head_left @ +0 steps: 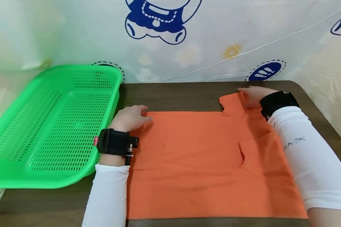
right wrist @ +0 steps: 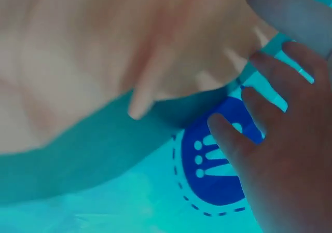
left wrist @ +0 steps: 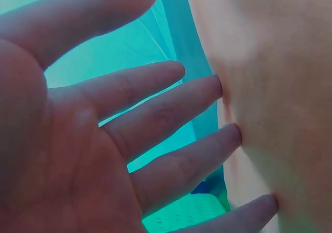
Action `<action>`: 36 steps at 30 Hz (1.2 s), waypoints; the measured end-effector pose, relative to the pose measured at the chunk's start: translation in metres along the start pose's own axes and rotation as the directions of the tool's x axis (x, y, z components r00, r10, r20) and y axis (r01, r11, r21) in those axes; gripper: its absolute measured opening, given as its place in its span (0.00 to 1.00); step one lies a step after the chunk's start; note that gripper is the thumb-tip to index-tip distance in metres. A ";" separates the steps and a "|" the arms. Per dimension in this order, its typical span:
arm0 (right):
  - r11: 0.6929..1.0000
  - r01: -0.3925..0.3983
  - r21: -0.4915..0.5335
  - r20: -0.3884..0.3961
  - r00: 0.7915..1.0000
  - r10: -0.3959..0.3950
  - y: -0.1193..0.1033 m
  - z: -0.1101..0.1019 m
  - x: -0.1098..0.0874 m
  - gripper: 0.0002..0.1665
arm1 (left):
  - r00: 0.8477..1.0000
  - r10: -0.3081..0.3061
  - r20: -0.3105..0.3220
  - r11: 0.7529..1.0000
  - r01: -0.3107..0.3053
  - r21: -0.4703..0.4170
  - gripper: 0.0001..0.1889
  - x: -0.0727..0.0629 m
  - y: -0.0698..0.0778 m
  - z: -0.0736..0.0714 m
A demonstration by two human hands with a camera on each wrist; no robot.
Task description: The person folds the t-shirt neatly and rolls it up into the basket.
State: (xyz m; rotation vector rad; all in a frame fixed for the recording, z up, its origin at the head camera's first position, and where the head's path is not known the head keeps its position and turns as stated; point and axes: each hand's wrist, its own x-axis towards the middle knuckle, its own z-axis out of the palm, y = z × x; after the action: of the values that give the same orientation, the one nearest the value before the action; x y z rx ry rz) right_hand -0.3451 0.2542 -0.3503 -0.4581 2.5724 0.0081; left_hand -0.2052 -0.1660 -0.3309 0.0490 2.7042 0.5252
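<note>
Spanning an orange garment [head_left: 187, 160] spread on a brown table [head_left: 170, 94], a person in white sleeves sets both hands well apart along the cloth's far side. L hand [head_left: 130, 118] is at the upper L corner, fingers straight & fanned, some tips against the fabric per L wrist cam; it clasps nothing. R hand [head_left: 254, 94] is at the far R, by the garment's short sleeve [head_left: 230, 102], fingers loosely extended & apart in the R wrist view, w/ no curl round the cloth to be seen; exact contact is too blurred to tell. Hands are prob. placed at opp. ends so the stretch btwn them lies flat w/o bunching. Garment lies sideways, sleeve end to the R, which seems to put both ends w/in arm's reach; a small slit [head_left: 241, 155] shows R of ctr., & some cloth at far R is hidden under the R arm. Green plastic basket [head_left: 31, 181] stands at L, just beside the L wrist, prob. set off to the side to give the cloth room yet stay handy. Black straps, L [head_left: 113, 142] & R [head_left: 279, 102], circle the wrists, presumably to hold the cams facing each palm. Bkgd.: pale sheeting [head_left: 187, 60] w/ blue cartoon prints hangs behind the table, prob. as a backdrop.
</note>
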 end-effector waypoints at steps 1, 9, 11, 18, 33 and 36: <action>1.000 -0.002 -0.023 0.009 1.000 0.002 0.000 -0.001 0.001 0.42 | 1.000 -0.001 -0.002 1.000 0.001 0.001 0.32 0.000 0.000 0.000; 0.987 -0.106 -0.119 0.038 0.993 0.111 -0.003 -0.011 0.000 0.36 | 1.000 -0.003 -0.015 1.000 0.003 0.005 0.32 0.000 0.002 0.001; 0.986 -0.094 -0.136 0.034 0.994 0.099 -0.001 -0.011 -0.001 0.35 | 1.000 -0.003 -0.016 1.000 0.003 0.006 0.33 0.000 0.003 0.002; 0.999 0.003 -0.050 0.002 1.000 -0.003 0.000 -0.007 -0.002 0.22 | 1.000 0.004 -0.023 1.000 -0.004 0.021 0.33 0.001 0.004 0.002; 0.978 0.143 0.150 -0.083 0.988 -0.131 0.000 0.002 -0.014 0.23 | 0.963 -0.064 -0.264 0.990 0.093 0.101 0.17 0.009 0.010 0.019; 0.972 0.155 0.179 -0.170 0.977 -0.124 0.003 0.000 -0.025 0.18 | 0.962 -0.080 -0.263 0.989 0.109 0.098 0.08 0.011 0.009 0.021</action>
State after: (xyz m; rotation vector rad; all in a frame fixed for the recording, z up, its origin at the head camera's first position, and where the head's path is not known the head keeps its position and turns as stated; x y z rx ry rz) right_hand -0.3265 0.2653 -0.3380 -0.5860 2.6547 -0.3365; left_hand -0.2075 -0.1491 -0.3494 -0.1273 2.9706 0.3733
